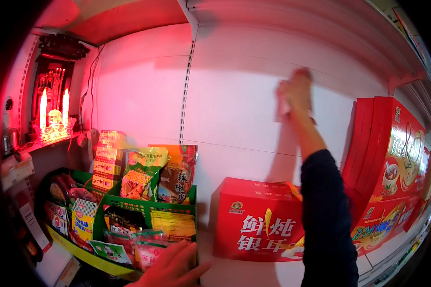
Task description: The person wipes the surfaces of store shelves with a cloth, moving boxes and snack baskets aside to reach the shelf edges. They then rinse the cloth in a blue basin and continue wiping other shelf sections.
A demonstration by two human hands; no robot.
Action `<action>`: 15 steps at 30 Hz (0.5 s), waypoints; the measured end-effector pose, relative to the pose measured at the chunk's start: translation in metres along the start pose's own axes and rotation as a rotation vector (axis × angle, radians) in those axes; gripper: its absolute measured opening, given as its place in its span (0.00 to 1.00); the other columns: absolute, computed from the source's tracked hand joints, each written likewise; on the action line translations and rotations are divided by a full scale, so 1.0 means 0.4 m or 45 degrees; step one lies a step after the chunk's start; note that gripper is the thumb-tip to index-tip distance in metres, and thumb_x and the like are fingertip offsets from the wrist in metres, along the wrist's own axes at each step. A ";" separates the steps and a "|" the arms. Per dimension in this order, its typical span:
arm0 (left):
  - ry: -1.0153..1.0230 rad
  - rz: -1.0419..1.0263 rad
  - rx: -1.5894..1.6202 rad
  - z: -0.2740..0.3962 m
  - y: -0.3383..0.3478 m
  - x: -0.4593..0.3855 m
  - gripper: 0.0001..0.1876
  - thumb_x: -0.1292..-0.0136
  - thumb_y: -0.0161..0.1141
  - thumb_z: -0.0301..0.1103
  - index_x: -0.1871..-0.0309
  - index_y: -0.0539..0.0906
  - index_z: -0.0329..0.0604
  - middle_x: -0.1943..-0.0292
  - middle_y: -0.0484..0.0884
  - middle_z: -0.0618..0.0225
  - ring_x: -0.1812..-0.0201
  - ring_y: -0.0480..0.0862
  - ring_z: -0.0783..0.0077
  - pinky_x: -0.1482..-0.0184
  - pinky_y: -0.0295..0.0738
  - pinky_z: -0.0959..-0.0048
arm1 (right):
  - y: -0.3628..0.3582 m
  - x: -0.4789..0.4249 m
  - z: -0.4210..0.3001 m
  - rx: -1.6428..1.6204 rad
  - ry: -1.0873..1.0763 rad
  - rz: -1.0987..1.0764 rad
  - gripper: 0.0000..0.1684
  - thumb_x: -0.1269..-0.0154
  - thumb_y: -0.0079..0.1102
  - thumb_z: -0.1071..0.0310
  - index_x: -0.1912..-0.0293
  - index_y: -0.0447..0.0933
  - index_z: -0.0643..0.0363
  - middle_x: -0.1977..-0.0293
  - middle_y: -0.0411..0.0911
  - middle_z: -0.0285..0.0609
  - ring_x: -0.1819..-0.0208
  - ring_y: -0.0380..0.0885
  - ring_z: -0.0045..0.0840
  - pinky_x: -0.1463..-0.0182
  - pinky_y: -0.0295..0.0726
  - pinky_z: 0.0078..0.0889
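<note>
My right hand (297, 91) is raised against the white back panel (237, 104) of a shelf unit, the arm in a dark sleeve. Motion blurs it, but a pale, pinkish cloth seems to be pressed under its fingers. Low in the view, my left hand (174, 265) has its fingers apart and holds nothing that I can see. It is at the front right corner of a green plastic basket (147, 205), beside small pink food packets (149, 253). Below my right arm stands a red gift box (255, 219) with a yellow cord handle, partly covered by the sleeve.
More red gift boxes (388, 150) are stacked at the right. In the basket stand a column of small cartons (107, 161) and upright food bags (143, 174). A small shrine with lit red candle lamps (55, 114) occupies the left corner, with cables (91, 79) hanging beside it.
</note>
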State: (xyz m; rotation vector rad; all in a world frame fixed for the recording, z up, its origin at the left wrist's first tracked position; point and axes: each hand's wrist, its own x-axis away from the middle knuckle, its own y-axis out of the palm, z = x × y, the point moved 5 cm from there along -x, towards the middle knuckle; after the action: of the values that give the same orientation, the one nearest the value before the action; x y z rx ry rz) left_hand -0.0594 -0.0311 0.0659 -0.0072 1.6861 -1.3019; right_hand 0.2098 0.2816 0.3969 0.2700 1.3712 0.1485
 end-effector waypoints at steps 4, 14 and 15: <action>0.031 0.058 0.039 -0.001 0.016 0.000 0.36 0.61 0.70 0.31 0.42 0.71 0.49 0.40 0.65 0.43 0.41 0.67 0.41 0.41 0.64 0.49 | 0.031 0.110 -0.485 -0.558 -0.431 -0.422 0.34 0.43 0.52 0.51 0.45 0.70 0.68 0.38 0.60 0.56 0.31 0.51 0.42 0.28 0.43 0.41; -0.339 0.158 -0.541 -0.137 -0.038 0.161 0.32 0.58 0.70 0.40 0.46 0.74 0.46 0.40 0.65 0.48 0.38 0.65 0.43 0.39 0.55 0.40 | -0.079 0.123 -0.092 -0.445 -0.066 -0.399 0.39 0.41 0.52 0.57 0.37 0.56 0.71 0.35 0.54 0.58 0.31 0.49 0.44 0.28 0.45 0.40; -0.349 0.134 -0.625 -0.144 -0.043 0.171 0.33 0.59 0.71 0.44 0.47 0.74 0.45 0.40 0.65 0.47 0.38 0.63 0.42 0.38 0.54 0.40 | -0.070 0.112 0.022 -0.254 -0.009 -0.180 0.39 0.40 0.52 0.55 0.37 0.56 0.71 0.36 0.54 0.59 0.31 0.49 0.44 0.28 0.46 0.40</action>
State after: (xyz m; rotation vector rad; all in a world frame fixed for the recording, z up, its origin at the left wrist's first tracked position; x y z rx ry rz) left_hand -0.1433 -0.0318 0.0305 -0.3652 1.6988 -0.7457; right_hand 0.2258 0.2652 0.3485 0.0067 1.3524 0.1646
